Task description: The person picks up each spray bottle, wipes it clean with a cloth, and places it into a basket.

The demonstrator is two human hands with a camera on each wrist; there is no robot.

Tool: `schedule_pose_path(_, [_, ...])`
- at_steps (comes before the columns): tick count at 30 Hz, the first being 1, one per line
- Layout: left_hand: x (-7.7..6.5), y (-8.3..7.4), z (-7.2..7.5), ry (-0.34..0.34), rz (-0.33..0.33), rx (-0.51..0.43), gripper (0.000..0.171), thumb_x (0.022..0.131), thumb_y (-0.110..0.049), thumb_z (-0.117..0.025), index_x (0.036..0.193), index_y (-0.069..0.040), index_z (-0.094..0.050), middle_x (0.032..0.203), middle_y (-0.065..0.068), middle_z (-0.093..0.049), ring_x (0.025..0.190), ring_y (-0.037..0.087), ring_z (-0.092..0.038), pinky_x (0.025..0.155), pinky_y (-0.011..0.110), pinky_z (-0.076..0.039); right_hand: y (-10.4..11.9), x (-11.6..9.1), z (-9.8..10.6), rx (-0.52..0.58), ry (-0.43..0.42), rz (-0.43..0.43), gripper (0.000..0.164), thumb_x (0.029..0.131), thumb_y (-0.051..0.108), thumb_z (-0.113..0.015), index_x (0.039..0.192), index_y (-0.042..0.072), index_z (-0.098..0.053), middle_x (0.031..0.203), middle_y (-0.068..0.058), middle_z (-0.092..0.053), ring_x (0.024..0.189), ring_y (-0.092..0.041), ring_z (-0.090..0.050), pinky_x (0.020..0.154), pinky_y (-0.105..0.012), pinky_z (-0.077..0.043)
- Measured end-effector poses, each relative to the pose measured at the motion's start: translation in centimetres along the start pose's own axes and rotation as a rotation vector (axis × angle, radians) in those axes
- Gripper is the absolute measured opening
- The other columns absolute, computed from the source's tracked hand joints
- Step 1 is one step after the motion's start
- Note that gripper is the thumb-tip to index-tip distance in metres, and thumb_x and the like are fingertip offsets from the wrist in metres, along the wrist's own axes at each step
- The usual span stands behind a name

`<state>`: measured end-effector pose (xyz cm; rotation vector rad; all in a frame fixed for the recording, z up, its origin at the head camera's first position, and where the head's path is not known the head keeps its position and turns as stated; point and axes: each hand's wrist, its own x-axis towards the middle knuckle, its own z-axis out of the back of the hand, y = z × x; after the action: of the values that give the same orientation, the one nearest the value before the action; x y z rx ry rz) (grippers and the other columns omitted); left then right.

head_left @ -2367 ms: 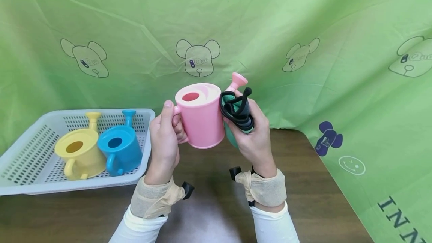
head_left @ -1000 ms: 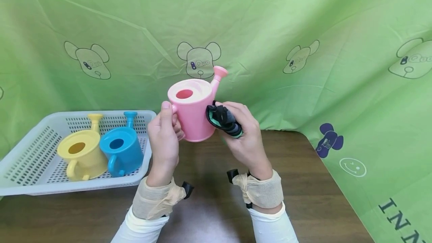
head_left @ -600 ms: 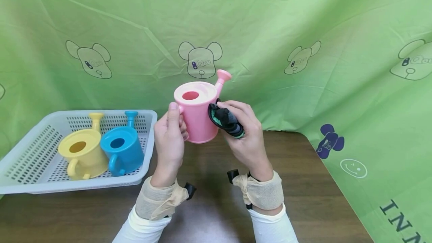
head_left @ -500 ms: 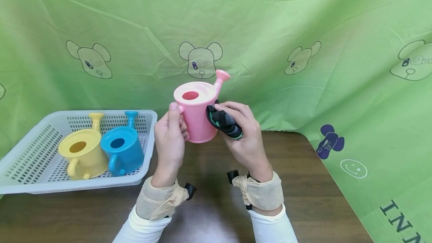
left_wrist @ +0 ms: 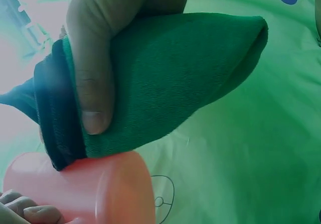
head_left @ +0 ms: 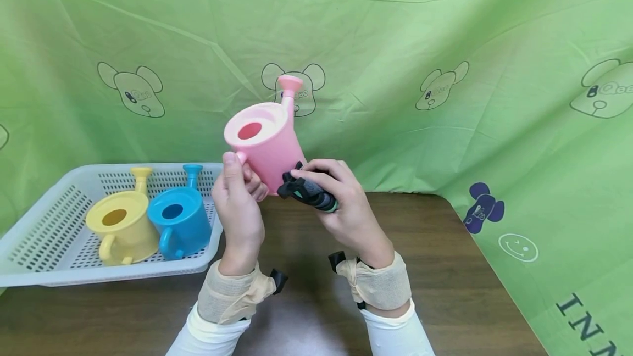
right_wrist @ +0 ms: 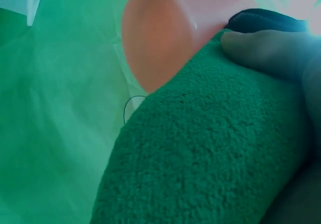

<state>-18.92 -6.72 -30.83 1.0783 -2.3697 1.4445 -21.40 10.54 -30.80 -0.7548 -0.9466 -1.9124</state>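
Observation:
A pink watering can (head_left: 272, 153) is held up above the table, tilted, with its spout toward the back. My left hand (head_left: 239, 210) grips its handle, thumb on top. My right hand (head_left: 348, 207) holds a bunched green cloth with dark edging (head_left: 311, 194) against the can's right side. In the left wrist view the cloth (left_wrist: 170, 73) hangs out in a broad fold, its dark edge touching the pink wall of the can (left_wrist: 75, 189). The right wrist view shows the can's round bottom (right_wrist: 155, 38) beyond the cloth (right_wrist: 200, 143).
At the left stands a white perforated basket (head_left: 44, 224). Inside it sit a yellow watering can (head_left: 133, 235) and a blue watering can (head_left: 190, 224). A green printed curtain (head_left: 366, 32) hangs behind and right of the wooden table (head_left: 455, 290).
The pink can has moved left and up and tilted over. My right hand, with the cloth, has slid left and lower along its side. The basket and its cans stay put.

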Motion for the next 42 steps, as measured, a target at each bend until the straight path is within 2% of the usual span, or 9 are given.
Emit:
schedule_pose_path(5, [0.5, -0.3, 0.3, -0.043, -0.009, -0.062, 0.036, 0.113, -0.025, -0.040, 0.080, -0.013, -0.048, 0.059, -0.003, -0.035, 0.051, 0.014, -0.031, 0.052, 0.022, -0.036, -0.1, -0.1, 0.3, -0.022, 0.101, -0.027, 0.053, 0.084, -0.011, -0.075, 0.127, 0.019, -0.075, 0.130, -0.004, -0.068, 0.119, -0.022, -0.060, 0.105, -0.041, -0.050])
schedule_pose_path(8, [0.8, -0.5, 0.6, -0.046, 0.007, -0.056, 0.036, 0.113, -0.026, -0.041, 0.080, -0.013, -0.048, 0.059, -0.003, -0.035, 0.051, 0.014, -0.032, 0.052, 0.022, -0.036, -0.3, -0.2, 0.6, -0.024, 0.113, -0.054, 0.055, 0.083, -0.012, -0.075, 0.128, 0.019, -0.075, 0.130, -0.003, -0.068, 0.119, -0.021, -0.060, 0.105, -0.041, -0.050])
schedule_pose_path(11, [1.0, -0.6, 0.7, -0.017, 0.048, -0.038, 0.039, 0.113, -0.029, -0.042, 0.078, -0.012, -0.046, 0.059, -0.003, -0.034, 0.051, 0.014, -0.031, 0.051, 0.022, -0.033, -0.5, -0.3, 0.9, -0.019, 0.054, -0.075, 0.059, 0.081, -0.016, -0.073, 0.129, 0.018, -0.074, 0.129, -0.004, -0.068, 0.119, -0.022, -0.060, 0.106, -0.041, -0.049])
schedule_pose_path(16, [0.6, -0.4, 0.4, 0.065, 0.096, 0.090, 0.045, 0.113, -0.029, -0.045, 0.072, -0.010, -0.043, 0.058, -0.003, -0.033, 0.050, 0.014, -0.030, 0.051, 0.022, -0.031, -0.6, -0.3, 1.0, -0.001, -0.105, -0.099, 0.059, 0.080, -0.017, -0.074, 0.129, 0.014, -0.074, 0.129, -0.009, -0.068, 0.122, -0.026, -0.061, 0.110, -0.038, -0.048])
schedule_pose_path(21, [-0.3, 0.0, -0.1, 0.126, 0.097, 0.235, 0.047, 0.112, -0.028, -0.048, 0.073, -0.003, -0.042, 0.060, -0.001, -0.037, 0.055, 0.015, -0.037, 0.056, 0.024, -0.036, -0.3, -0.2, 0.8, 0.035, -0.243, -0.101, 0.052, 0.083, -0.012, -0.076, 0.129, 0.011, -0.074, 0.128, -0.011, -0.068, 0.124, -0.026, -0.061, 0.111, -0.034, -0.048])
schedule_pose_path(26, [-0.8, 0.3, -0.4, 0.146, 0.064, 0.336, 0.044, 0.112, -0.026, -0.049, 0.077, -0.001, -0.047, 0.065, 0.003, -0.042, 0.062, 0.017, -0.043, 0.062, 0.026, -0.040, 0.0, 0.1, 0.4, 0.058, -0.310, -0.085, 0.050, 0.083, -0.011, -0.077, 0.128, 0.009, -0.074, 0.127, -0.014, -0.068, 0.123, -0.026, -0.061, 0.111, -0.033, -0.048])
schedule_pose_path(36, [-1.0, 0.6, -0.6, 0.146, 0.023, 0.421, 0.039, 0.114, -0.028, -0.044, 0.086, -0.002, -0.051, 0.072, 0.005, -0.043, 0.067, 0.019, -0.046, 0.066, 0.026, -0.039, 0.9, 0.2, -0.9, 0.009, -0.216, -0.020, 0.052, 0.080, -0.011, -0.079, 0.126, 0.012, -0.075, 0.127, -0.012, -0.068, 0.120, -0.029, -0.060, 0.108, -0.038, -0.049])
schedule_pose_path(39, [-0.9, 0.6, -0.5, 0.124, 0.013, 0.351, 0.041, 0.115, -0.030, -0.042, 0.085, -0.003, -0.050, 0.069, 0.002, -0.040, 0.062, 0.016, -0.041, 0.061, 0.025, -0.037, 1.0, 0.2, -1.2, 0.010, -0.157, 0.014, 0.052, 0.080, -0.010, -0.081, 0.126, 0.013, -0.075, 0.127, -0.011, -0.068, 0.119, -0.028, -0.060, 0.108, -0.038, -0.049])
schedule_pose_path(42, [-0.6, 0.6, -0.3, 0.102, 0.005, 0.202, 0.041, 0.115, -0.029, -0.038, 0.083, -0.007, -0.049, 0.065, 0.000, -0.036, 0.056, 0.015, -0.036, 0.056, 0.023, -0.033, 1.1, 0.2, -1.2, 0.015, -0.101, 0.041, 0.054, 0.080, -0.011, -0.079, 0.127, 0.014, -0.075, 0.126, -0.009, -0.068, 0.118, -0.027, -0.060, 0.108, -0.038, -0.049])
